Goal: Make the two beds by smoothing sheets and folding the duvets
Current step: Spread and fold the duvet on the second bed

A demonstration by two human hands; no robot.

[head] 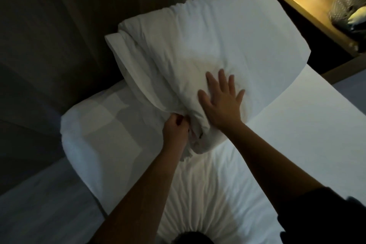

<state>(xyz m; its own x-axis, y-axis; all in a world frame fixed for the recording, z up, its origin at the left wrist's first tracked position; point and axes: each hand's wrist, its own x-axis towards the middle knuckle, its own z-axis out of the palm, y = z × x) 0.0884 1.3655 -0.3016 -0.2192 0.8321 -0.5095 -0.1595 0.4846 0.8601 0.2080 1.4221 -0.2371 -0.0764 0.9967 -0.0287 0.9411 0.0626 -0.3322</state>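
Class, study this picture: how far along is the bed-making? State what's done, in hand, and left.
Done: the duvet lies folded in a bundle on the sheet. In hand: the left hand grips its near corner while the right hand presses flat on top. Left: the sheet nearest the camera is wrinkled; a second bed cannot be judged.

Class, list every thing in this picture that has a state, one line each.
duvet, folded into a thick bundle
sheet, creased near the person, smooth further right
left hand, gripping the duvet's near corner
right hand, flat, fingers spread, pressing the duvet
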